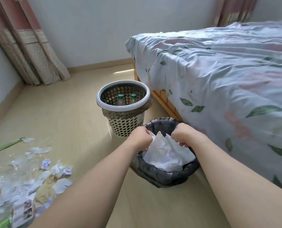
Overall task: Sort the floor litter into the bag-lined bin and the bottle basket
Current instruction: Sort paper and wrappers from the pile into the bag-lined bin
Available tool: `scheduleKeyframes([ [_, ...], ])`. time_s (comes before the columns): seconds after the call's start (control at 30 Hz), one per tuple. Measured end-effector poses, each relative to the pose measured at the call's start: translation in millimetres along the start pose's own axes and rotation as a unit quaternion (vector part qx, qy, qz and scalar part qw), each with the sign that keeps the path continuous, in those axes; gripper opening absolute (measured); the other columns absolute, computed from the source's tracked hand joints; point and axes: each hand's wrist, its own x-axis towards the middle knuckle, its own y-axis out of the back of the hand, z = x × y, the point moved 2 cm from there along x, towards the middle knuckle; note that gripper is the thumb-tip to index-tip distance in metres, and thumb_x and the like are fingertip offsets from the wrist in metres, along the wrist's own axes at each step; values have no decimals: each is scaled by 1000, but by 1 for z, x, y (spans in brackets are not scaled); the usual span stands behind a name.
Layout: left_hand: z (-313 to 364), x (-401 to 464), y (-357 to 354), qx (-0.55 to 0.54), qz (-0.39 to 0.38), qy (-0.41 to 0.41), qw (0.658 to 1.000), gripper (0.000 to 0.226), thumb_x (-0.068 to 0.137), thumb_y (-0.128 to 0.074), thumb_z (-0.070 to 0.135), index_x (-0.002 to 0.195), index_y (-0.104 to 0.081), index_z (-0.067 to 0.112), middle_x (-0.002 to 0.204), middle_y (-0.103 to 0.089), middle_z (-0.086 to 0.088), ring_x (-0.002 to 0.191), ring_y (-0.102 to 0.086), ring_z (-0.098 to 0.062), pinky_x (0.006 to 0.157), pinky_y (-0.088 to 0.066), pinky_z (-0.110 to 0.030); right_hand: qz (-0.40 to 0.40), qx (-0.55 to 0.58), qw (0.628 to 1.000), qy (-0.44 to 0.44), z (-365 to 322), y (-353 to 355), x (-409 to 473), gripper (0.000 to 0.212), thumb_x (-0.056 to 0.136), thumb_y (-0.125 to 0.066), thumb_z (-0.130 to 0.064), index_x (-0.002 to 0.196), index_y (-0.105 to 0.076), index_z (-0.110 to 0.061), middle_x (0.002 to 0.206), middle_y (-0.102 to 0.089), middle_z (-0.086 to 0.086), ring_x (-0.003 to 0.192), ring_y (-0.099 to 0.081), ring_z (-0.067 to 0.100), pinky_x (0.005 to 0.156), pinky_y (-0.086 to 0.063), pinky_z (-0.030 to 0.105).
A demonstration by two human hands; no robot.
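Observation:
A black bag-lined bin [155, 174] stands on the floor beside the bed. Over its mouth, my left hand [141, 137] and my right hand [183, 134] both grip the top edge of a large white sheet of paper [166, 155], which hangs down into the bin. Behind it stands the perforated bottle basket [123, 106] with a white rim; two clear bottles with green caps [121, 96] stand inside. Crumpled paper, plastic wrap and printed scraps [43, 176] lie scattered on the floor at the lower left.
A bed with a floral sheet [219, 83] fills the right side, its wooden frame close to both containers. A curtain [26, 46] hangs in the far left corner. A green strip [10, 144] lies on the floor at the left.

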Motion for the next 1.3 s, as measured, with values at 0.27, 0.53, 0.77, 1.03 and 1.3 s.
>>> scheduleKeyframes([
  [0.27, -12, -14, 53, 50, 45, -15, 998, 24, 81, -45, 5, 92, -67, 3, 90, -69, -19, 88, -68, -34, 78, -59, -47, 65, 17, 990, 121, -61, -13, -3, 20, 89, -46, -16, 99, -61, -7, 88, -61, 7, 71, -57, 19, 55, -45, 25],
  [0.53, -122, -69, 172, 192, 90, 60, 975, 24, 85, -44, 9, 97, -64, 14, 94, -64, -4, 88, -62, -23, 72, -47, -28, -31, -59, 959, 275, -185, -121, -48, 27, 86, -48, -16, 104, -66, -9, 105, -66, 7, 94, -62, 25, 80, -54, 36],
  [0.77, -274, -153, 219, 294, 28, 172, 940, 26, 90, -47, 11, 109, -64, 14, 108, -63, -3, 95, -59, -19, 75, -46, -27, -157, -205, 898, 357, -245, -254, -94, 29, 88, -48, -15, 112, -62, -8, 111, -65, 9, 99, -62, 28, 77, -51, 32],
  [1.03, -384, -198, 216, 380, -140, 233, 884, 29, 85, -47, 12, 109, -64, 14, 112, -65, -8, 95, -59, -25, 78, -48, -32, -179, -332, 828, 414, -248, -362, -104, 27, 91, -47, -17, 114, -57, -8, 111, -61, 9, 91, -58, 26, 71, -46, 34],
  [1.3, -425, -213, 173, 390, -130, 206, 888, 32, 89, -52, 43, 106, -57, 16, 111, -63, -4, 103, -58, -25, 71, -42, -30, -140, -397, 786, 452, -243, -412, -111, 32, 95, -42, -17, 126, -50, -17, 121, -46, 12, 112, -48, 31, 78, -39, 36],
])
